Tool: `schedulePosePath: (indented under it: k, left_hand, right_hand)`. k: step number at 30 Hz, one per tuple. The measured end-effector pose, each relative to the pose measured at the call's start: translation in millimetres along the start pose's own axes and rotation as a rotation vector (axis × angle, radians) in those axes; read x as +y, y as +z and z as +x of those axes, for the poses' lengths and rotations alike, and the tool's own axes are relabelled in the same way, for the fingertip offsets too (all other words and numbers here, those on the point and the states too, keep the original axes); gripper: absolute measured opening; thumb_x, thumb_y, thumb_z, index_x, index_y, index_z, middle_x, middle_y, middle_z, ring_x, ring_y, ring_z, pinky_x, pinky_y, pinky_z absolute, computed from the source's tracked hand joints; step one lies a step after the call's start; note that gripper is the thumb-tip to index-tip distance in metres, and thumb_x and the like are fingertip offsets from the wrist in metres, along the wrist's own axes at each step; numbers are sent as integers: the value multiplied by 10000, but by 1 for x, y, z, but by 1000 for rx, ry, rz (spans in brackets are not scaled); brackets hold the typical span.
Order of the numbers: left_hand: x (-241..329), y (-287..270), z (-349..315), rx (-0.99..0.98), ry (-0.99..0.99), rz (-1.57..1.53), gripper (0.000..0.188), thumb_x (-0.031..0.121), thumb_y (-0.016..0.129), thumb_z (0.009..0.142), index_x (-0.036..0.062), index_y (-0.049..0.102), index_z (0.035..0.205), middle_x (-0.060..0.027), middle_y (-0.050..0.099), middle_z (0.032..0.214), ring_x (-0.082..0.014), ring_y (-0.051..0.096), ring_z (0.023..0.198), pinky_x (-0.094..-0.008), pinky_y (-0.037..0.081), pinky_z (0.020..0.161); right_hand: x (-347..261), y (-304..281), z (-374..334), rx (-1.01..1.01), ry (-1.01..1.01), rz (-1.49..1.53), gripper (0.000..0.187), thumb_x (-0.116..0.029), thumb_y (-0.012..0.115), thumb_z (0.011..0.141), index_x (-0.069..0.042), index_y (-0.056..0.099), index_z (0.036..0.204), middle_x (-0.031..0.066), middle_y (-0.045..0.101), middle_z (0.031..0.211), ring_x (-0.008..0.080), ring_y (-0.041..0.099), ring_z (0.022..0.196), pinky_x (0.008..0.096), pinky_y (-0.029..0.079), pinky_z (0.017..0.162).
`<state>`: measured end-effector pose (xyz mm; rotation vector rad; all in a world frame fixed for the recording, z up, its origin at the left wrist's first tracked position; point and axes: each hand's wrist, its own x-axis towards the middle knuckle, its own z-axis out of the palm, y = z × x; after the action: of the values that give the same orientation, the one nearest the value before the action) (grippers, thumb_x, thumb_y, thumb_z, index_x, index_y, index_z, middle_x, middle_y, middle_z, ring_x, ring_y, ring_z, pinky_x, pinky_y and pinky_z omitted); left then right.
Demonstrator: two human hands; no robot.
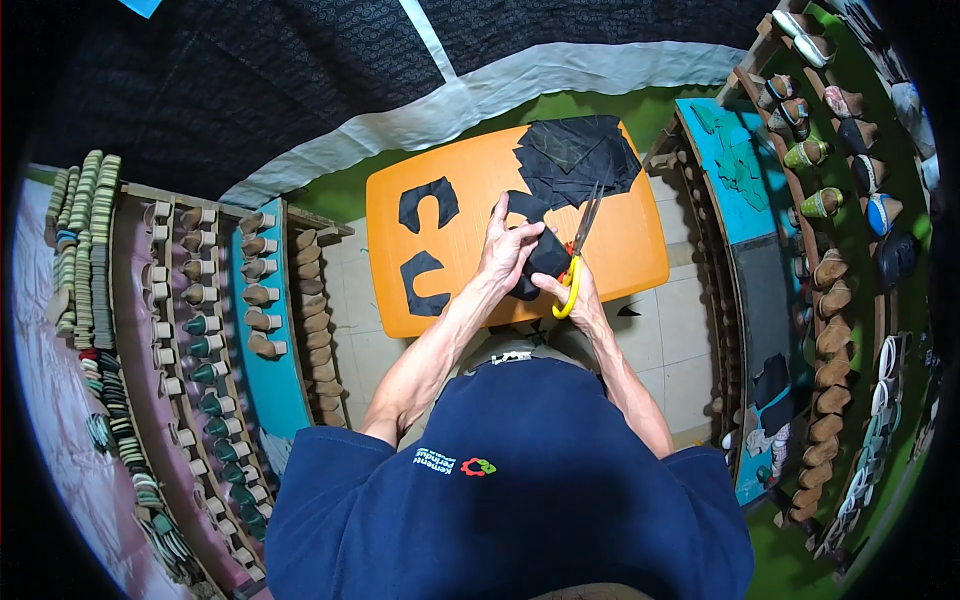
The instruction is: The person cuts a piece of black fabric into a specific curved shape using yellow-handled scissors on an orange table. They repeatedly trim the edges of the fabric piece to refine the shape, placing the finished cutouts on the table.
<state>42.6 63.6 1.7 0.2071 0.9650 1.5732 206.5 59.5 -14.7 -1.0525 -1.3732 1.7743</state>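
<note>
My left hand pinches a piece of black fabric over the near half of the orange table, one finger stretched upward. Scissors with yellow handles are in my right hand, just right of that fabric. Their blades point away from me and look slightly apart. Two U-shaped black cutouts, a far one and a near one, lie flat on the left of the table. At the far right corner sits a heap of black fabric pieces. Another dark piece is partly hidden behind my left hand.
The orange table has rounded corners. Racks of shoe lasts stand to the left, beside stacked striped soles. On the right are a turquoise-topped shelf and racks of shoes. A dark curtain hangs beyond the table.
</note>
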Motion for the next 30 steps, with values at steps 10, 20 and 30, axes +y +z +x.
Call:
schedulePosePath:
  k: [10, 20, 30]
  left_hand:
    - [4, -41, -18, -171, -431, 424, 1023, 91, 807, 829, 171, 157, 1613, -92, 624, 1128, -162, 627, 1023, -280, 461, 994]
    - [5, -43, -24, -176, -457, 274, 364, 3, 697, 885, 29, 638, 1244, -83, 678, 1120, -162, 678, 996, -274, 570, 910]
    - [-4, -35, -4, 175, 181, -16, 527, -11, 713, 883, 20, 556, 1385, -30, 663, 1048, -120, 658, 923, -292, 565, 933]
  right_hand:
    - [-5, -20, 8, -46, 200, 121, 344, -218, 805, 839, -38, 630, 1074, -2, 647, 859, 95, 601, 741, 245, 484, 650]
    - [16, -24, 27, 94, 248, 82, 388, -413, 762, 890, -74, 597, 982, -2, 591, 765, 64, 553, 537, 207, 442, 499]
    - [22, -3, -9, 43, 224, 3, 417, -471, 628, 975, -63, 566, 919, 2, 521, 644, 96, 549, 494, 238, 459, 484]
